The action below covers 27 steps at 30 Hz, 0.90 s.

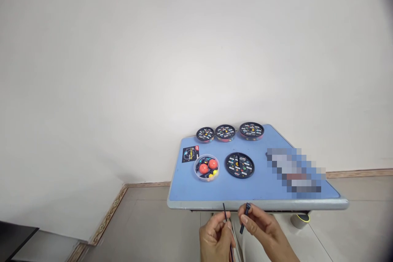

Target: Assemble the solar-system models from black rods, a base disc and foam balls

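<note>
Head view: two hands (215, 235) (264, 229), two dark rods (224, 212) (247, 211).

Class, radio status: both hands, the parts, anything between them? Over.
Left hand holding thin dark rod. Right hand gripping thicker dark rod. Rods apart, no obstruction visible between them. Over.

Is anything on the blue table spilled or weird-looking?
I see nothing spilled; the red balls sit inside the clear bowl. One weird thing: a blocky, pixelated patch toward the right side of the blue table. It looks odd because it hides whatever is there.
</note>
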Motion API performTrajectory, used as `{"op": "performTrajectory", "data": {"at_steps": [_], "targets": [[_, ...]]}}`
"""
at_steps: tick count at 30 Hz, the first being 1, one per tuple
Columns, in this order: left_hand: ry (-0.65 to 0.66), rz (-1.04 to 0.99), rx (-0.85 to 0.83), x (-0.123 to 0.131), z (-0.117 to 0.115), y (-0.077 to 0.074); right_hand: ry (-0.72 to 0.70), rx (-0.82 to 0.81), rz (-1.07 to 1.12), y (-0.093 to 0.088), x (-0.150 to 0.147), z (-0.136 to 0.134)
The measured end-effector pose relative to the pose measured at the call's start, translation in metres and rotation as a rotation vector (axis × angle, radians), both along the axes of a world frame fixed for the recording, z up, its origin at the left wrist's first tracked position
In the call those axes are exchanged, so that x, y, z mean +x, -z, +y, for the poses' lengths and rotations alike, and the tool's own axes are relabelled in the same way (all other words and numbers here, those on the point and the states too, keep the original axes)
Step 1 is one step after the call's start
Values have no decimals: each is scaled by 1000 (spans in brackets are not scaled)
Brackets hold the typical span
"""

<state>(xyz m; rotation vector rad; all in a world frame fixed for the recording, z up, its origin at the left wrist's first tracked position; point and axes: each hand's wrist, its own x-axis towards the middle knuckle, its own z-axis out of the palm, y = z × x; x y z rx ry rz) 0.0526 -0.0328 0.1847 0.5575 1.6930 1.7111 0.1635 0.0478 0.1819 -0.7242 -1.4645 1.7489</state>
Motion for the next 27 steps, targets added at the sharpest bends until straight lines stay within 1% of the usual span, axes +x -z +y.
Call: {"op": "performTrajectory", "data": {"at_steps": [4,6,8,10,15,18,22,24,27], "targets": [[30,43,46,3,1,9,13,62,-12,7,-7,2],[44,58,55,3,2,12,16,104,-34,6,-10,3],[55,73,54,4,1,14,21,109,-43,2,-11,3],[65,71,40,4,0,13,19,66,-21,-1,-12,3],[120,20,-4,6,-5,7,25,-110,60,-6,-14,4],[211,-67,-4,4,-7,2,69,-142,65,-8,-14,4],[387,-277,-21,0,-8,-4,64,-132,79,-14,-14,4],[413,-363,-8,-1,-8,-6,48,-123,87,-17,-14,4],[387,-428,28,0,-7,-7,31,-101,91,-19,-14,3]]}}
